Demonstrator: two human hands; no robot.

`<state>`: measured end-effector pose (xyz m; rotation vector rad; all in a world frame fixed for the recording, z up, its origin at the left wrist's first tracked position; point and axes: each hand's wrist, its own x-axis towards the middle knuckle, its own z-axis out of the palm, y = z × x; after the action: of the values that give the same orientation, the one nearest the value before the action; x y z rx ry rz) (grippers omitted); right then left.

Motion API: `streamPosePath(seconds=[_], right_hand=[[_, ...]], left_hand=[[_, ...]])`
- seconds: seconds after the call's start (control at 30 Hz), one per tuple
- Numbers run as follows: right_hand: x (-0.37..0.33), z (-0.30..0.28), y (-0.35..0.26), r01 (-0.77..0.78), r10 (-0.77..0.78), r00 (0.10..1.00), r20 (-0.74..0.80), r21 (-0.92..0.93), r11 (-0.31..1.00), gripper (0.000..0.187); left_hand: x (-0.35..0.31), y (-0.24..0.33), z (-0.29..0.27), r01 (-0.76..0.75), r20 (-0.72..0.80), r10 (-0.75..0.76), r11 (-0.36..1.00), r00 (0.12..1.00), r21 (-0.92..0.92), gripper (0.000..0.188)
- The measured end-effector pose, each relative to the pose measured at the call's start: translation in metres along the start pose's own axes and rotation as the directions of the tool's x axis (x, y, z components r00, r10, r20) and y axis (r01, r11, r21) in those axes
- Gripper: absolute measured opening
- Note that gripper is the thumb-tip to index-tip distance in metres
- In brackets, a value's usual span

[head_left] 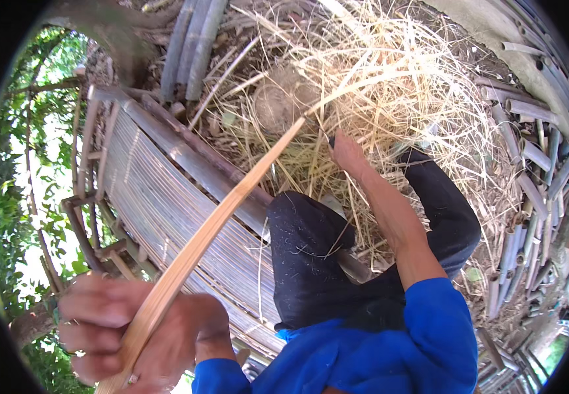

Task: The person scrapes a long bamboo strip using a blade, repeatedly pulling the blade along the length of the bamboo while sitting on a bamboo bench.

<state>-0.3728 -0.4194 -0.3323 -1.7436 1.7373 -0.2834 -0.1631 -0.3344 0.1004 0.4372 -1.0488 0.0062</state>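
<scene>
A long, pale bamboo strip [212, 226] runs slantwise from the lower left up into the straw-like pile. My left hand [173, 331], slightly blurred, is closed round its near end at the lower left. Further along, my right hand [349, 152] grips a knife [331, 141]. The dark handle shows at the fist, and the thin blade points up and left to the strip, seeming to meet it. Beyond the blade, the strip continues thinner and bends right over the shavings.
A heap of thin bamboo shavings [402, 98] covers the ground ahead, beside a round wooden stump [278, 105]. A slatted bamboo bench [166, 190] lies on the left. Grey bamboo poles [196, 49] lean at the back, and cut bamboo pieces [534, 151] are stacked along the right.
</scene>
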Motion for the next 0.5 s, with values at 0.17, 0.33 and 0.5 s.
streamPosePath(seconds=[0.17, 0.33, 0.5], right_hand=[[0.013, 0.0, -0.002, -0.065, 0.061, 0.997, 0.052, 0.082, 0.995, 0.037], [0.026, -0.005, -0.031, -0.039, 0.029, 0.986, 0.164, 0.056, 0.998, 0.035], [0.037, 0.017, -0.013, -0.169, 0.045, 0.957, 0.286, 0.426, 0.889, 0.041]], left_hand=[[-0.015, -0.044, -0.041, 0.299, 0.217, -0.274, 0.95, 0.937, -0.087, 0.061], [0.023, -0.061, -0.104, 0.343, 0.326, -0.263, 0.914, 0.908, -0.218, 0.029], [0.03, -0.087, -0.088, 0.362, 0.289, -0.331, 0.93, 0.898, -0.06, 0.035]])
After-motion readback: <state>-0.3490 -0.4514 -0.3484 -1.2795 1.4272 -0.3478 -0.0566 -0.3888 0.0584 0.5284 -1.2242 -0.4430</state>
